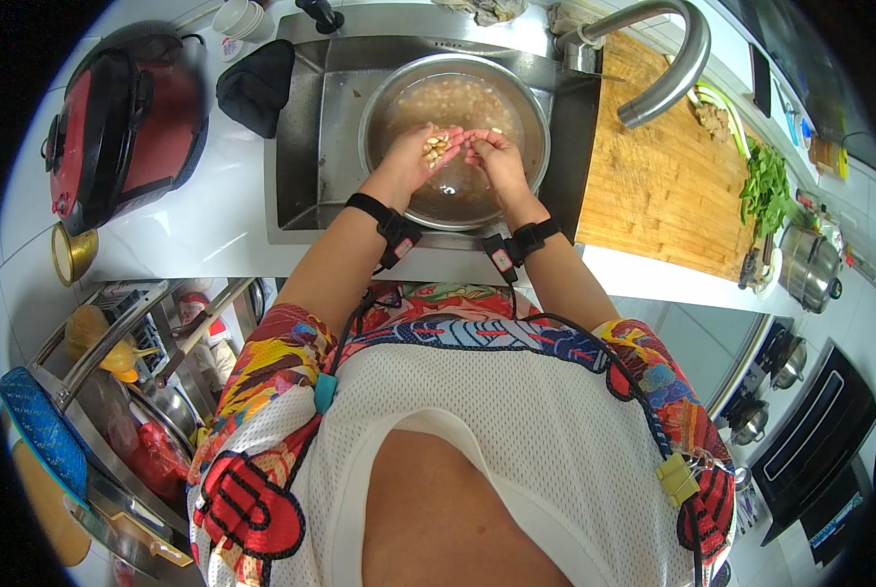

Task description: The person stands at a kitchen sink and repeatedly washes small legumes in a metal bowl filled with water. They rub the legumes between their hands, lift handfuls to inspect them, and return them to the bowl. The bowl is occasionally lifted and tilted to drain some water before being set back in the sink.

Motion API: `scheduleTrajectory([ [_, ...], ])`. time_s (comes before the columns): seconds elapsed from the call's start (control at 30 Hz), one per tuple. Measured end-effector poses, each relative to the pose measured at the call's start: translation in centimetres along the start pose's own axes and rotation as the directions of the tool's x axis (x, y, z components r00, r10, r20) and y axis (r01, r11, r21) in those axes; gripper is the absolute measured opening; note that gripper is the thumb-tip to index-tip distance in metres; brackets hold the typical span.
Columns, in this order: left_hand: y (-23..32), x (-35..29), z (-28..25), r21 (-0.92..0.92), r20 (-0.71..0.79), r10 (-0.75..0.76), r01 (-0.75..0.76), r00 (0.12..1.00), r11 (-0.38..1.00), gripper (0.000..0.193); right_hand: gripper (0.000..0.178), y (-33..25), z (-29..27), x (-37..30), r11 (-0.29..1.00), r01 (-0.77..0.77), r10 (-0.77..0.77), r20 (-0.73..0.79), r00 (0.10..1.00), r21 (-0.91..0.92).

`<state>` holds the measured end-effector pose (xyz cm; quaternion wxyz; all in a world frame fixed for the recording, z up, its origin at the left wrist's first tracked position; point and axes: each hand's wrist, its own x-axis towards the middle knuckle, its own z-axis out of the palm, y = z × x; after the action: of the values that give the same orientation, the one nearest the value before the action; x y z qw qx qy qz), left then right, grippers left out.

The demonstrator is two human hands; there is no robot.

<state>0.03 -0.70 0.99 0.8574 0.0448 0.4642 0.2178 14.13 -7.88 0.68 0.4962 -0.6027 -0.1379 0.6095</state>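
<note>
From where I stand, the steel sink (335,127) fills the upper middle of the frame, with a wooden cutting board (653,186) butting up on its right. The curved faucet (692,64) arches across the board's upper left corner, partly hiding it. Leafy greens (766,186) lie at the board's right end, near a shiny lidded pot (810,269). At upper left sit a bulky red-and-black cooker (164,132) and a crumpled black cloth (257,88).

A round, smooth metal basin (542,147) sits in the sink, mouth up, holding cloudy brownish water with pale kernels beneath. The wrists and hands cover part of its lower half.

The left hand (411,161) is cupped palm up over the basin, cradling a small heap of tan kernels (435,149). They are glossy ovals lying at mixed angles; the heap's long axis slants from lower left to upper right. The right hand (498,161), just beside, has its thumb and fingertips drawn together; I can't tell what they pinch.
</note>
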Motion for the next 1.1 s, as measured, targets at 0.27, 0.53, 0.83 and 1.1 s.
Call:
scheduleTrajectory([
  [0.27,-1.1,1.7,-1.5,-0.153,0.122,0.021,-0.002,0.992,0.988,0.026,0.018,1.4,1.2,0.2,0.613,0.582,-0.516,0.287,0.807,-0.534],
  [0.53,-1.1,1.3,-0.4,-0.213,0.083,0.043,-0.025,0.996,0.977,0.023,0.009,1.0,0.5,1.1,0.803,0.27,-0.247,0.116,0.962,-0.532],
  [0.83,-0.3,0.9,-0.6,-0.09,0.115,0.084,-0.074,0.99,0.993,0.025,0.013,-0.8,-1.0,1.5,0.997,-0.071,0.071,0.016,0.997,-0.011],
  [1.1,-0.4,1.3,-0.5,0.032,0.106,0.043,-0.047,0.993,0.998,0.021,0.015,-1.4,-0.2,1.0,0.967,-0.194,0.207,-0.063,0.976,0.165],
])
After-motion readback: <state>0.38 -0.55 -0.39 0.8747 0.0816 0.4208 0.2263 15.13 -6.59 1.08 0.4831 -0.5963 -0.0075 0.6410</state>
